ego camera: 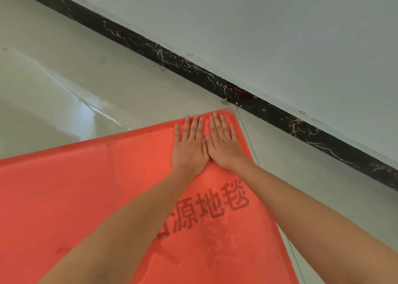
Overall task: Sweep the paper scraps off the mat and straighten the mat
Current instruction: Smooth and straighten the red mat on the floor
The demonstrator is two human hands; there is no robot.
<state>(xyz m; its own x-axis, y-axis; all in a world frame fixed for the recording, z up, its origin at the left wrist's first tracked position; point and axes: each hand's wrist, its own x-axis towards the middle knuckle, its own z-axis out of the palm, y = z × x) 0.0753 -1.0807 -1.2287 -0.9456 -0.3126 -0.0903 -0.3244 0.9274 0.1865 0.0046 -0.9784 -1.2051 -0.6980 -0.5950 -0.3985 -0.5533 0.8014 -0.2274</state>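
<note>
A red-orange mat [86,193] with dark printed characters lies on the pale tiled floor and fills the lower left of the view. Its far right corner points toward the wall. My left hand [190,143] and my right hand [223,141] lie flat on that corner, palms down, side by side with thumbs touching. The fingers of both hands are stretched out and hold nothing. No paper scraps show on the visible part of the mat.
A black marbled skirting board [215,81] runs diagonally along the foot of a white wall [280,36], just beyond the mat's corner. Glossy pale floor tiles [75,79] stretch to the left and along the mat's right edge.
</note>
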